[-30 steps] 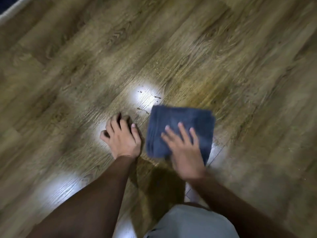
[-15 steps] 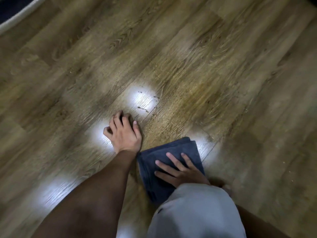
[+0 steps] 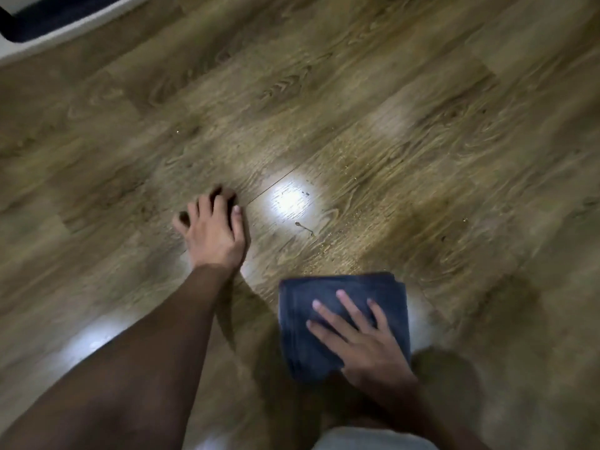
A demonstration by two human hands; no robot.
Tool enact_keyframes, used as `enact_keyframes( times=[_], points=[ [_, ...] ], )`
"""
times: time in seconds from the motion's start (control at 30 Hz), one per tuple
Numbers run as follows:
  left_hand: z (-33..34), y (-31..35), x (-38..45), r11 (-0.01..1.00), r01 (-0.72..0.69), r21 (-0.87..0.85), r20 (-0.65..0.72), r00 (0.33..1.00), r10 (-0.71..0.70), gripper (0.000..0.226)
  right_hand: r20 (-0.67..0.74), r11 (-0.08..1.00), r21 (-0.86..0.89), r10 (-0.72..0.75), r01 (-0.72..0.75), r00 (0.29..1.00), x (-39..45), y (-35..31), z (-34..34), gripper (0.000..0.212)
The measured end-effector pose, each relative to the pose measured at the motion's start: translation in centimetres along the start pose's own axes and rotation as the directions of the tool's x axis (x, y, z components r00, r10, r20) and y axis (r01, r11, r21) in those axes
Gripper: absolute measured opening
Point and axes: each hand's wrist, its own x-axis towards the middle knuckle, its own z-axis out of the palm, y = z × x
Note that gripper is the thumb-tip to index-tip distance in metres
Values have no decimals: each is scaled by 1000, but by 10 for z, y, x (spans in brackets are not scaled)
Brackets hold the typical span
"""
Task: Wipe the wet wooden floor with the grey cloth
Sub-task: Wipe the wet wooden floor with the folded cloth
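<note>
A folded grey cloth (image 3: 328, 293) lies flat on the wooden floor (image 3: 389, 157) near the bottom middle of the head view. My right hand (image 3: 360, 339) presses down on the cloth with straight, spread fingers. My left hand (image 3: 212, 230) rests on the bare floor to the left of the cloth, fingers bent at the tips and bearing weight. A bright glare spot (image 3: 290, 199) shines on the boards just right of my left hand, with small dark specks beside it.
A white edge with a dark blue surface behind it (image 3: 48, 30) runs across the top left corner. My light grey shorts (image 3: 367, 440) show at the bottom edge. Fine crumbs dot the floor ahead of the cloth.
The cloth was drawn back toward my body under my right hand, and now sits a little farther right and forward again. My left hand has stayed planted on the floor.
</note>
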Motion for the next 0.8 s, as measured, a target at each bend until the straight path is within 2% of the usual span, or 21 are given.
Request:
enact_keyframes(
  times=[0.07,0.13,0.2,0.27,0.33,0.37,0.43,0.5,0.57,0.63,0.7,0.8],
  points=[
    [2,-1,-1,1000,7,-3,22,1000,-7,34,-32,985,7,175,-175,984,46,38,-22,90],
    [2,-3,2,1000,20,10,32,999,-20,37,-81,919,124,384,-373,920,93,83,-43,85],
    [1,-1,4,1000,27,15,41,999,-27,38,-60,805,243,569,-541,820,140,122,-63,76],
    [2,-2,3,1000,24,12,38,999,-24,37,-43,712,318,671,-626,741,173,137,-75,68],
    [3,-2,3,1000,7,-7,8,1000,-7,34,-60,691,343,692,-636,720,187,126,-78,63],
    [2,-2,4,1000,5,-20,4,1000,-4,33,-80,717,331,669,-614,739,186,113,-77,63],
    [2,-3,5,999,0,-34,4,1000,0,32,-117,824,233,550,-516,827,168,75,-70,67],
    [3,-3,4,1000,1,-31,5,1000,-1,32,-84,928,98,369,-360,926,138,27,-52,74],
    [2,-3,5,999,7,-42,11,1000,-7,33,-41,985,45,170,-169,984,98,-25,-27,73],
    [1,-3,5,999,12,-43,11,1000,-12,34,-41,998,42,-54,56,998,55,-65,0,50],
    [0,-1,5,999,16,-47,18,1000,-15,33,-74,983,13,-183,185,980,30,-74,15,32],
    [-1,-1,5,999,7,-50,17,1000,-7,30,-49,966,-46,-257,255,965,42,-45,7,33]
  ],
)
